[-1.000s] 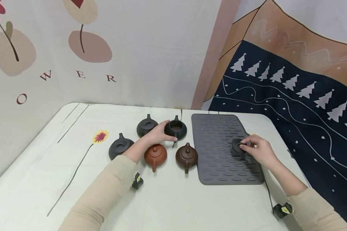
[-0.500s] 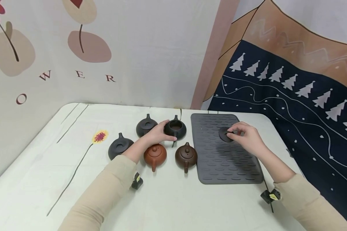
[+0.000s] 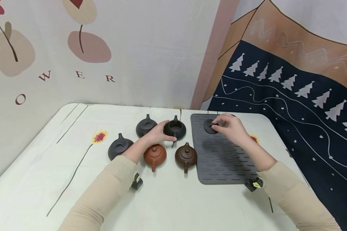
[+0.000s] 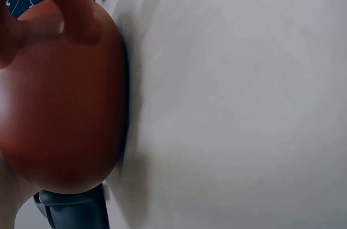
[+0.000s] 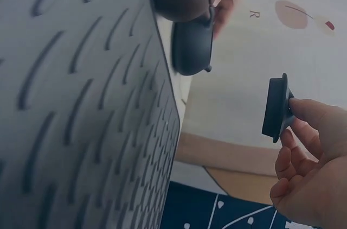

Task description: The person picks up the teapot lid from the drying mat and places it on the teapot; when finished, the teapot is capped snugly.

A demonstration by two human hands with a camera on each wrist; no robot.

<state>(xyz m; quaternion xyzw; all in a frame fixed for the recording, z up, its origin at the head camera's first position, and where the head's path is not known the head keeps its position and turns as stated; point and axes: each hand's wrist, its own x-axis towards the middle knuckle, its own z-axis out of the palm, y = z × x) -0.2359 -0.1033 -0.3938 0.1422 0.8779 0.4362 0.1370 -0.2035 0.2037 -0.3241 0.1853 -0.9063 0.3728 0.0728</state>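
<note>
A dark teapot lid (image 3: 208, 128) is pinched by its knob in my right hand (image 3: 230, 127), up off the grey ridged mat (image 3: 219, 166). In the right wrist view the lid (image 5: 275, 107) is turned edge-on. My left hand (image 3: 158, 132) steadies a lidless black teapot (image 3: 181, 132), fingers behind it and thumb at its handle side. Under the left forearm stands a reddish clay teapot (image 3: 155, 156), its body (image 4: 65, 104) filling one side of the left wrist view. A dark brown teapot (image 3: 186, 157) with its lid on sits beside the mat.
Two more black lidded teapots stand left of my left hand: one at the back (image 3: 146, 125), another (image 3: 120, 147) partly behind the left forearm. A white floral cloth (image 3: 84, 186) covers the table. Fabric backdrops (image 3: 150, 64) rise behind it.
My right hand has carried the lid leftward and toward the back across the mat, closer to the lidless teapot. The left hand has stayed on that teapot.
</note>
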